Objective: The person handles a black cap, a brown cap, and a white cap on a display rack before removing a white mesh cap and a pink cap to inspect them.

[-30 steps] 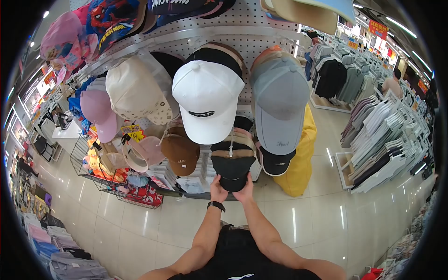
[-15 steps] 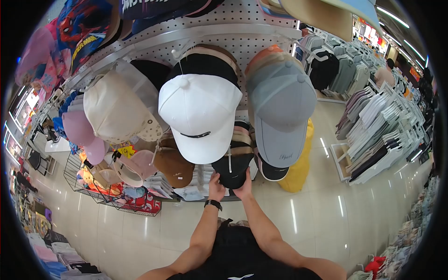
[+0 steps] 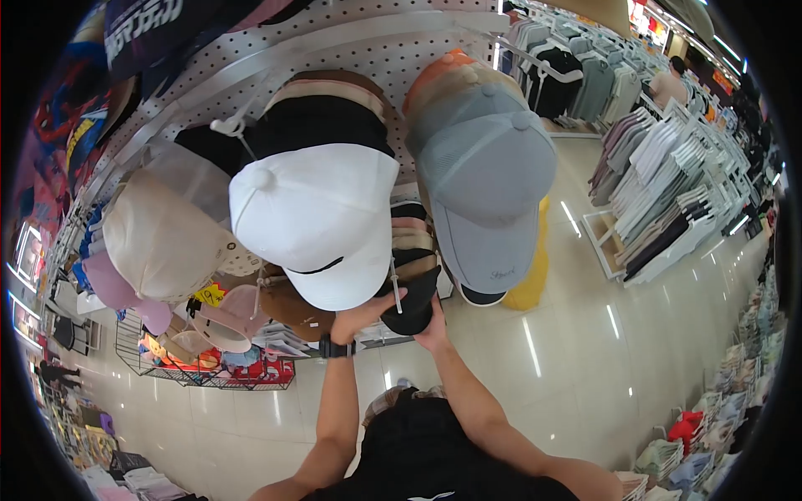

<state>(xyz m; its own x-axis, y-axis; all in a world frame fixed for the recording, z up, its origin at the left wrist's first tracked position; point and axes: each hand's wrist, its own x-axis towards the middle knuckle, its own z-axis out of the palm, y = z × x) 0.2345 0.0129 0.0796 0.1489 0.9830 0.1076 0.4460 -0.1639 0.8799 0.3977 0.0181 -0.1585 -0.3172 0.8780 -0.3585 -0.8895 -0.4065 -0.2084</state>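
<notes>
A black cap (image 3: 411, 302) hangs low at the front of a stack on a white hook (image 3: 396, 288). My right hand (image 3: 433, 328) holds its right side, fingers against the cloth. My left hand (image 3: 366, 314), below a dark wrist band, reaches to the cap's left side; its fingertips are partly hidden, and the thumb side lies near the hook. Just above my left hand hangs a white cap (image 3: 317, 209) with a small black mark on its brim. To the right hangs a grey cap (image 3: 493, 188) with lettering on its brim.
A cream hat (image 3: 163, 234), brown cap (image 3: 292, 305) and pink visor (image 3: 227, 319) hang at the left, above a wire basket (image 3: 209, 376). Clothes racks (image 3: 668, 184) stand right, with a person (image 3: 668, 86) beyond. A yellow item (image 3: 528, 280) is behind the grey cap.
The view has shifted closer to the rack. My left hand has moved left and up beside the cap, and the black cap now looks turned and narrower between my hands.
</notes>
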